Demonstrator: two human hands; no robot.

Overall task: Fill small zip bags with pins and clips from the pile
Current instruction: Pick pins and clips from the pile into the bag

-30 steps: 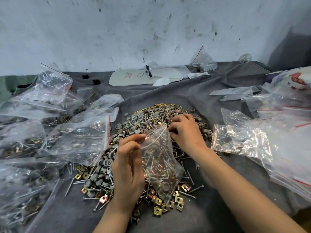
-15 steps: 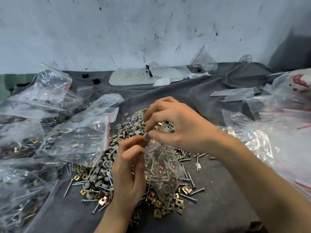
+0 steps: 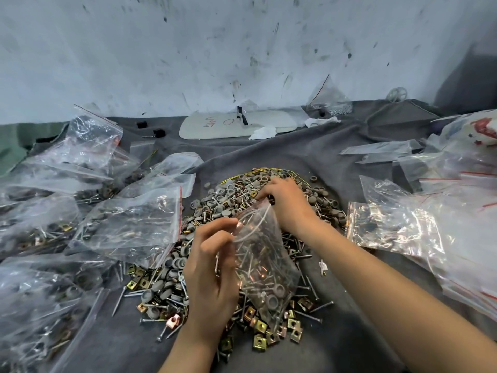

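Observation:
A pile of pins, grey caps and brass clips (image 3: 231,200) lies on the grey cloth (image 3: 336,335) in the middle. My left hand (image 3: 212,273) pinches the mouth of a small clear zip bag (image 3: 266,267), which holds pins, clips and a few grey caps and stands over the pile's near side. My right hand (image 3: 285,203) reaches into the far part of the pile, fingers curled down among the pieces; what they hold is hidden.
Filled zip bags (image 3: 134,224) crowd the left side. Empty zip bags (image 3: 419,224) with red strips lie stacked on the right. A white board (image 3: 215,125) and crumpled paper lie at the back by the stained wall.
My right hand has gone from the bag's mouth back to the far part of the pile. My left hand still holds the bag in place.

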